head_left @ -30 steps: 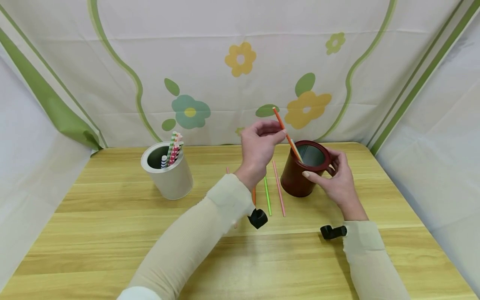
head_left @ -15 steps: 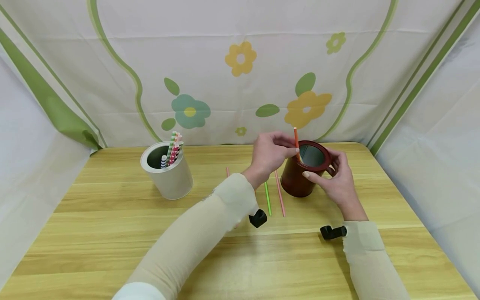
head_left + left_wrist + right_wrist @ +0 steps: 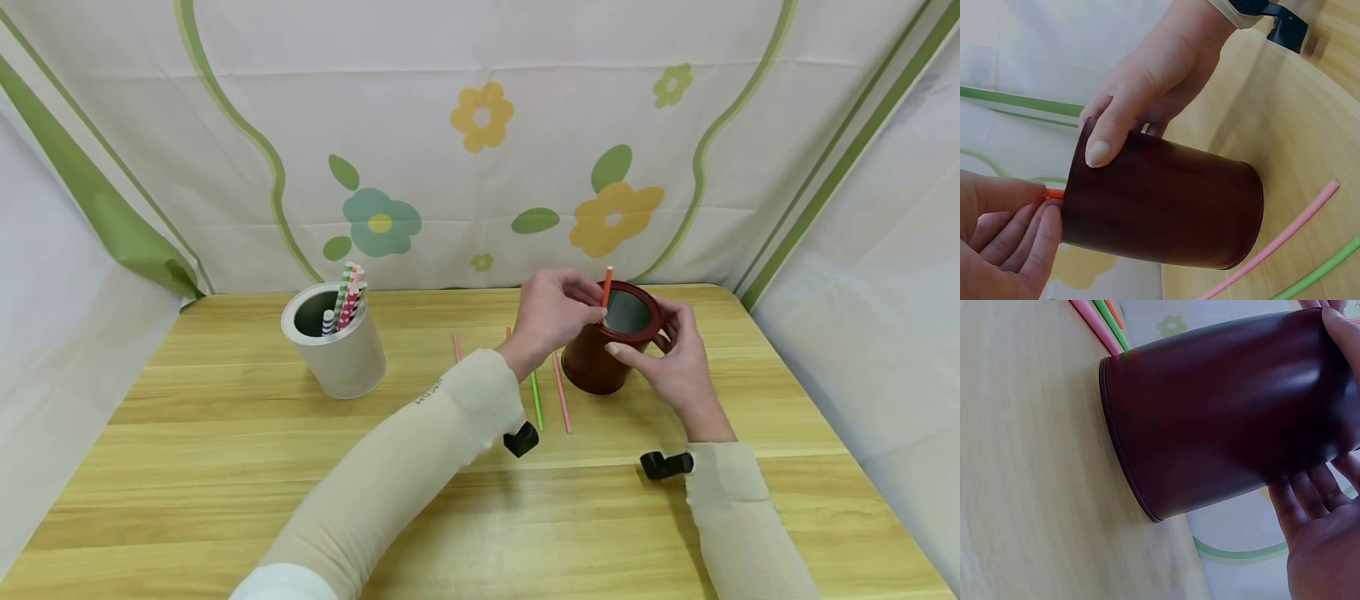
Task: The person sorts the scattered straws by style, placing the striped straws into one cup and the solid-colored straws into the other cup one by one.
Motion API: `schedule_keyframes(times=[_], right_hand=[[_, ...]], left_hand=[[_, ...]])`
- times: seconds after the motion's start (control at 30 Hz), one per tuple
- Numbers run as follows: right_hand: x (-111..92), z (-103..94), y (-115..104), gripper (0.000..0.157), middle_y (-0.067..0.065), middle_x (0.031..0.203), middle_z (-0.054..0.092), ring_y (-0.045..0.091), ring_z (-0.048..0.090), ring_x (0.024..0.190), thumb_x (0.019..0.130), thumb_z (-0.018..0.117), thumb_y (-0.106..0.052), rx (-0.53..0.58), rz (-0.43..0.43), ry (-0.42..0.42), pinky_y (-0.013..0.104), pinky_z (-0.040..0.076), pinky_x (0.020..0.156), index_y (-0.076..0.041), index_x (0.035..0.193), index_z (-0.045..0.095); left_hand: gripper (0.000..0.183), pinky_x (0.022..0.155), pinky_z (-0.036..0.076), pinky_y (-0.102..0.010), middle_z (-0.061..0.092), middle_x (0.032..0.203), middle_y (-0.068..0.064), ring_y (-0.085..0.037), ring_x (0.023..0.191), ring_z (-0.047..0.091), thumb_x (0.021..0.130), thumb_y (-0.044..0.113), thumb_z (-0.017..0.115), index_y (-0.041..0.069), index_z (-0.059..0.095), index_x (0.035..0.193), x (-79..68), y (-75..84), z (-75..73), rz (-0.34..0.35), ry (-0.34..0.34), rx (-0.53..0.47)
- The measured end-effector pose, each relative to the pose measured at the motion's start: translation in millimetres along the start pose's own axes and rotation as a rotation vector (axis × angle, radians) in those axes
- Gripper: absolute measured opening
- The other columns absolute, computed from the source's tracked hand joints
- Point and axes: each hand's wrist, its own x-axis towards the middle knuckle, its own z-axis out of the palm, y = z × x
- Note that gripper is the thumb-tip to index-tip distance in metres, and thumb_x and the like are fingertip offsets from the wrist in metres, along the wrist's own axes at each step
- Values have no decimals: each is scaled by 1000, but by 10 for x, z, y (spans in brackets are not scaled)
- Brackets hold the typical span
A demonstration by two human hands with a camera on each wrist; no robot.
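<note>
My left hand (image 3: 551, 312) pinches an orange straw (image 3: 607, 287) between thumb and fingers at the left side of a dark red-brown cup's rim. The straw stands nearly upright; its lower part is hidden inside the cup (image 3: 596, 362). In the left wrist view, a short orange piece of it shows between the fingertips (image 3: 1038, 190) and the rim. On the other side, my right hand (image 3: 682, 375) grips the cup near its top, with the thumb on the front and the fingers behind. The cup stands upright on the table.
On the wooden table (image 3: 420, 517) lie a green straw (image 3: 537, 404), a pink straw (image 3: 562, 400), another pink straw (image 3: 456, 346) and an orange one (image 3: 508, 332), partly behind my left arm. A white canister (image 3: 345, 362) with several patterned straws (image 3: 349, 300) stands at left.
My left hand has moved right and down to the cup's rim, lowering the orange straw into the cup and turning it more upright. My right hand and the cup stay where they were.
</note>
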Motion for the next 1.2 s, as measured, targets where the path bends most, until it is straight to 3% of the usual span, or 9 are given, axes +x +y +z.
schedule_keyframes(times=[0.3, 0.67, 0.97, 1.2], right_hand=[[-3, -2, 5, 83, -9, 144, 54, 5, 52, 132, 88, 90, -11, 2, -2, -2, 7, 46, 105, -13, 155, 42], [-3, -5, -1, 81, -4, 146, 53, 5, 52, 131, 88, 90, -12, 0, -2, -7, 5, 46, 104, -13, 154, 41], [-7, -11, 6, 72, -8, 135, 56, 5, 53, 127, 88, 90, -13, -17, -1, 4, 10, 47, 106, -10, 143, 44], [-3, -20, 9, 71, -10, 132, 57, 6, 55, 126, 87, 91, -11, -2, -15, 15, 11, 47, 106, -10, 142, 46]], left_hand=[[10, 76, 61, -22, 81, 91, -8, -12, 78, 71, 88, 0, 87, 7, 81, 92, 4, 39, -15, -11, -34, 65], [8, 71, 58, -20, 81, 89, -5, -11, 79, 71, 89, 6, 88, 7, 81, 92, -14, 19, 4, 8, -21, 60], [8, 73, 58, -20, 79, 87, -1, -7, 77, 68, 90, 8, 88, 10, 80, 90, -53, 7, -23, -21, -1, -12], [7, 82, 59, -25, 80, 94, -2, -11, 89, 71, 92, 10, 86, 10, 82, 97, -97, -4, -193, -46, -21, -98]])
